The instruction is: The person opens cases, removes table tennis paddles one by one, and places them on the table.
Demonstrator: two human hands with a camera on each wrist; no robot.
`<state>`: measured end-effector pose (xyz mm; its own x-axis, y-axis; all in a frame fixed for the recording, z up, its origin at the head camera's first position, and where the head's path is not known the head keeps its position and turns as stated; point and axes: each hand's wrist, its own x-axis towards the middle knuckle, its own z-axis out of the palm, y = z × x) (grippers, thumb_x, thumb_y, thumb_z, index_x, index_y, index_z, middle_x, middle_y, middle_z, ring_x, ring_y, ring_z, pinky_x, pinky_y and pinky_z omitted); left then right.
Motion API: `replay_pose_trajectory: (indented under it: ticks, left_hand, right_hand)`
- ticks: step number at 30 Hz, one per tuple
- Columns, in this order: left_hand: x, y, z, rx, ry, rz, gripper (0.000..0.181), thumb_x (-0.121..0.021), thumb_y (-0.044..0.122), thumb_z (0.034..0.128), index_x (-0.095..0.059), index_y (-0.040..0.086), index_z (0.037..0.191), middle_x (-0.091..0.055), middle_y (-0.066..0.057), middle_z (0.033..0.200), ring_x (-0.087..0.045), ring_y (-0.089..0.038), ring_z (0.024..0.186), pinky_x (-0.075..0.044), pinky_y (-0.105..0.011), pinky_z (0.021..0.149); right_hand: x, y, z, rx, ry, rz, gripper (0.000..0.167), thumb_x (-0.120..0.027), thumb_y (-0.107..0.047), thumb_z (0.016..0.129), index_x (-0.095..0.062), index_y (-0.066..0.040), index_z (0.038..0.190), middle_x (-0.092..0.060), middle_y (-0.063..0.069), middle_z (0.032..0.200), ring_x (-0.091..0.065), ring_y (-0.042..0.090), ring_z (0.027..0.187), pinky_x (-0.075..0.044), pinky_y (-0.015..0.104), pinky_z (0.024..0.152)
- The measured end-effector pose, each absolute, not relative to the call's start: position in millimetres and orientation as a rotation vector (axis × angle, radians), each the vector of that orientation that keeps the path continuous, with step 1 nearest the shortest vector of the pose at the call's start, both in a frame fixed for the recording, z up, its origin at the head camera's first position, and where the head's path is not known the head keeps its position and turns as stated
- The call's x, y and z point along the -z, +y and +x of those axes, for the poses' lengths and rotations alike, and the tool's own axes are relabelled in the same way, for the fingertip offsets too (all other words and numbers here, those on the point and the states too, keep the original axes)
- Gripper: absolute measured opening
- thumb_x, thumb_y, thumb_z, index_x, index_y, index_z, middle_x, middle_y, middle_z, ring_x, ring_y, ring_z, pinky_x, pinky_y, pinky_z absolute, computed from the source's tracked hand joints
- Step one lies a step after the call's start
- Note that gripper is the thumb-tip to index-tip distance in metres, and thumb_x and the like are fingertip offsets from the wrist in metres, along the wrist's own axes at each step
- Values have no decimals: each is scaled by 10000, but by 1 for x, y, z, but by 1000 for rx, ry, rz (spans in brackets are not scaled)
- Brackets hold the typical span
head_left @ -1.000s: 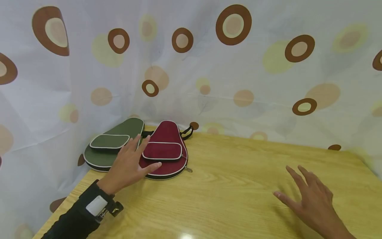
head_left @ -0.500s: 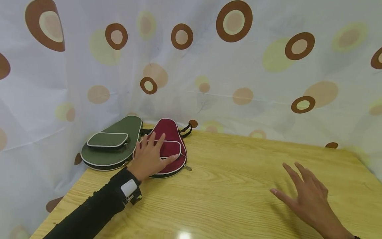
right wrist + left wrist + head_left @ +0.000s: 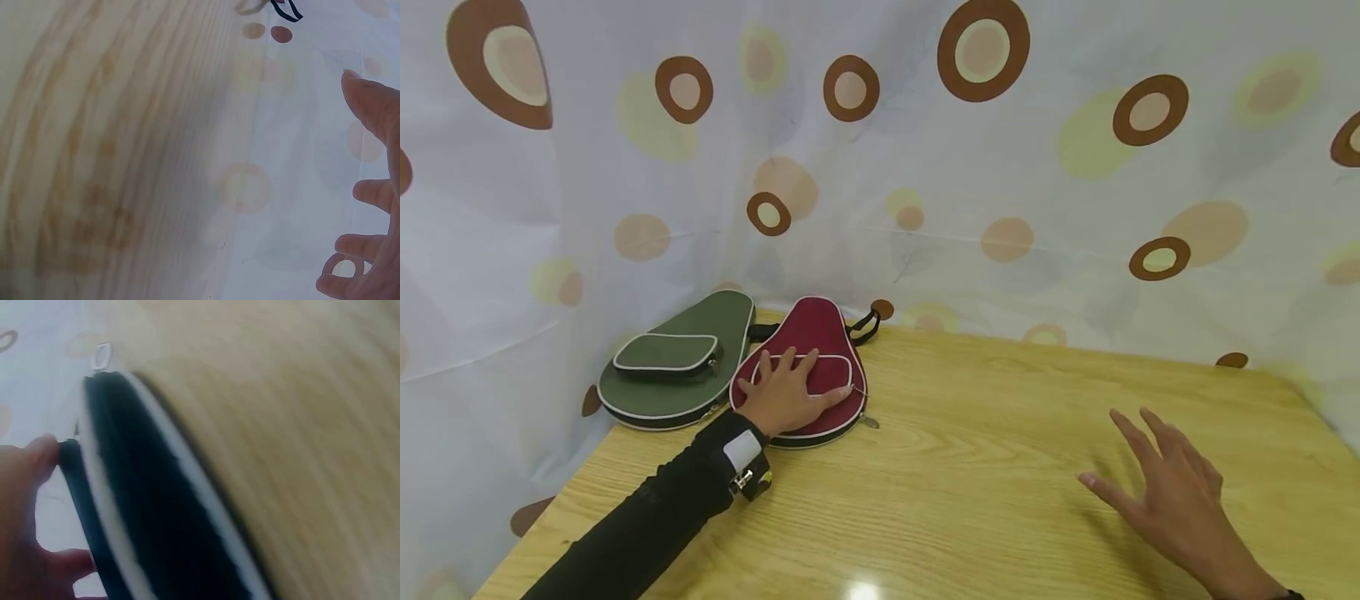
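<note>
A maroon table tennis paddle case (image 3: 816,323) with white piping and a front pocket lies flat on the table. Over that pocket my left hand (image 3: 784,402) is spread, thumb toward the pocket's right edge. In the left wrist view the thumb meets the pocket's edge, beside the case's dark zipped side (image 3: 156,494); the rest of the hand is partly out of frame. Left of the maroon case lies a matching green paddle case (image 3: 658,393). My right hand (image 3: 1183,496) hovers above the table at the right, fingers spread, holding nothing.
The wooden table (image 3: 985,467) meets a white curtain (image 3: 925,167) with brown and yellow circles at its back and left. A black strap loop (image 3: 865,328) sticks out right of the maroon case, and a zipper pull (image 3: 869,422) hangs at its lower right.
My left hand has moved right, from between the two cases onto the maroon case's pocket. The right hand has hardly moved, and both cases lie where they were.
</note>
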<state>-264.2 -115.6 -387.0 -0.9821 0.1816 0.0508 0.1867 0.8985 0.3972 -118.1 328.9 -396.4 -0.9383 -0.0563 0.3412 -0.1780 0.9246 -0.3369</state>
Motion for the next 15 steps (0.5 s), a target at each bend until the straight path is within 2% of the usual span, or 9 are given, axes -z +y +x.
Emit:
replay_pose_trajectory:
  ticks: [4,6,15]
  left_hand:
    - [382,-108,-266,710,-3115,-230,887,-565,669,907,-339,146,1587,-179,-257,1641,60,-619,1447,27,-866,987]
    - [380,-104,-266,719,-3143,-197,898,-551,682,909,-317,153,1596,-141,-257,1648,95,-625,1436,33,-866,985]
    - [379,-100,-267,664,-3147,-159,896,-586,673,895,-352,146,1582,-205,-262,1632,59,-630,1442,-109,-877,974]
  right_hand:
    - [395,327,-120,-542,-2748,190,862,-766,-411,883,-338,-72,1550,-243,384,1519,-232,666,1310,-123,812,920]
    - [395,326,-120,-549,-2742,193,857,-768,-410,880,-346,-78,1548,-250,380,1518,-233,662,1315,-123,807,921]
    - [397,324,-123,-543,-2725,199,852,-764,-417,882,-346,-97,1551,-266,368,1519,-247,654,1315,-142,801,913]
